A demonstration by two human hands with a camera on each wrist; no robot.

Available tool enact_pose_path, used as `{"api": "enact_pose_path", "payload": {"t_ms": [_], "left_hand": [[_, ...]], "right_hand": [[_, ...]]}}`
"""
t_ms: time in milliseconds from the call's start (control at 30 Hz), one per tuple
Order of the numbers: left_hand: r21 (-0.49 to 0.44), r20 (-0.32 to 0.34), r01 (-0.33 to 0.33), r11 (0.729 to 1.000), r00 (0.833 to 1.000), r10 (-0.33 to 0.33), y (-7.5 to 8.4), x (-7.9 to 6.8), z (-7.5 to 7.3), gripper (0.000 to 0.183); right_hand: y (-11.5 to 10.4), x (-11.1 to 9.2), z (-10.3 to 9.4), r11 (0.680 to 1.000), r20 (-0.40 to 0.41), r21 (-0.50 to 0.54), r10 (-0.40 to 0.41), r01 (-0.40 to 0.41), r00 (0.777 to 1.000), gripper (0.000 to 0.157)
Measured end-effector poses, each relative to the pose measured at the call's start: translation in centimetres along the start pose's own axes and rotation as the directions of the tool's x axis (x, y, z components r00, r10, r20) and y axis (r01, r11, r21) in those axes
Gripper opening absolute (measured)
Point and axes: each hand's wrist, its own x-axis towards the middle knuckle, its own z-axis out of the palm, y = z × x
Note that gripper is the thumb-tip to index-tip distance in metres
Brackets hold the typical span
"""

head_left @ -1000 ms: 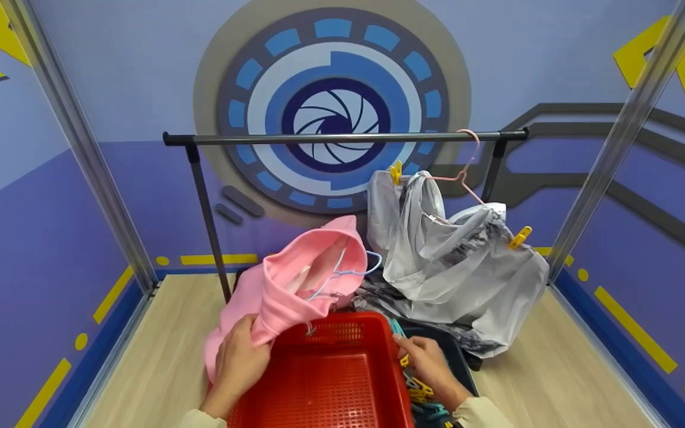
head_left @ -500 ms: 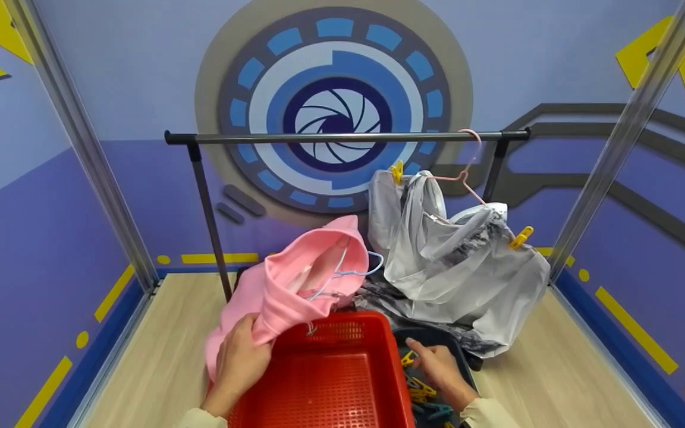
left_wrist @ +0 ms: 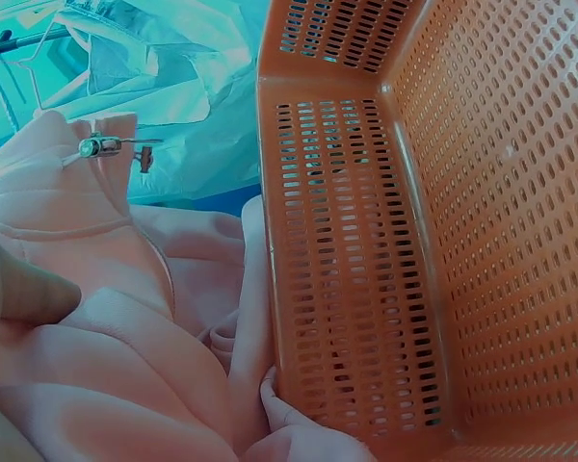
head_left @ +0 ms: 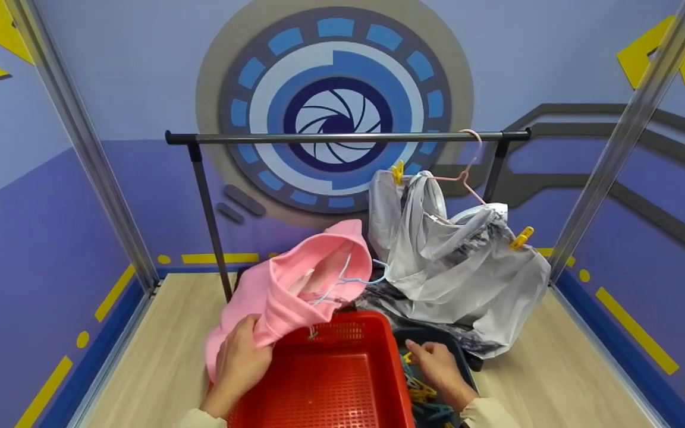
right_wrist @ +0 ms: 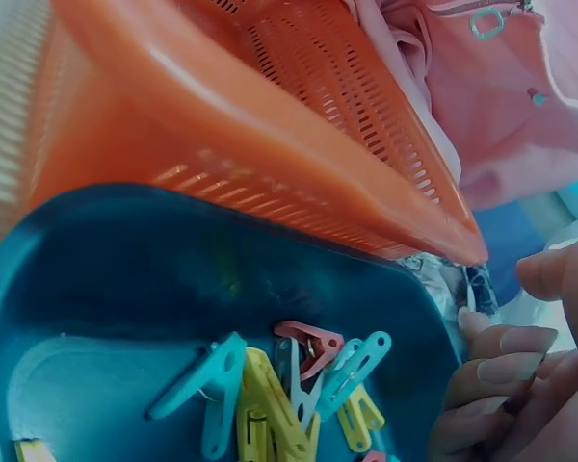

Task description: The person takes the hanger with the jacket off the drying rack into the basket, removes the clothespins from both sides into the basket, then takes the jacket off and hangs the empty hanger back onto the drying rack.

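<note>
My left hand (head_left: 241,353) grips the edge of a pink hooded garment (head_left: 241,297) at the left of the head view. A pale blue hanger (head_left: 354,279) pokes out of its neck opening. In the left wrist view a cord toggle (left_wrist: 101,146) hangs at the collar, and the thumb (left_wrist: 39,294) presses into the folded cloth. My right hand (head_left: 437,365) hovers over a dark bin (head_left: 446,339), fingers loosely curled, thumb apart, nothing between them. Inside that bin lie several teal, yellow and pink clothespins (right_wrist: 265,399).
A red perforated basket (head_left: 319,368) stands between my hands, beside the bin. Behind it is a clothes rack (head_left: 319,138). A grey-white garment (head_left: 461,279) hangs there from a pink hanger (head_left: 467,160), held by yellow clothespins (head_left: 521,238).
My right hand has let go of a teal clothespin and moved slightly right, over the bin. The pink garment's hood and the blue hanger have sagged a little down and right.
</note>
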Motion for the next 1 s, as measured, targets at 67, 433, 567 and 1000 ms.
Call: {"api": "enact_pose_path", "payload": {"t_ms": [67, 433, 567, 1000], "left_hand": [[0.003, 0.003, -0.007, 1.0, 1.0, 0.007, 0.0, 0.0, 0.0, 0.031], [0.04, 0.013, -0.07, 0.997, 0.998, 0.069, -0.3, -0.2, -0.1, 0.034], [0.076, -0.002, -0.112, 0.991, 0.994, 0.113, -0.3, -0.4, -0.2, 0.039], [0.202, -0.013, -0.236, 0.951, 0.97, 0.244, -0.2, -0.7, 0.0, 0.051]], "right_hand": [[-0.3, 0.0, 0.0, 0.999, -0.036, -0.023, -0.036, 0.035, 0.999, 0.041], [-3.1, -0.4, 0.2, 0.984, -0.101, 0.043, -0.166, 0.171, 0.981, 0.045], [-4.3, -0.7, 0.3, 0.964, -0.088, 0.115, -0.229, 0.238, 0.97, 0.057], [-7.2, -2.0, 0.9, 0.93, -0.017, 0.14, -0.341, 0.34, 0.94, 0.06]]}}
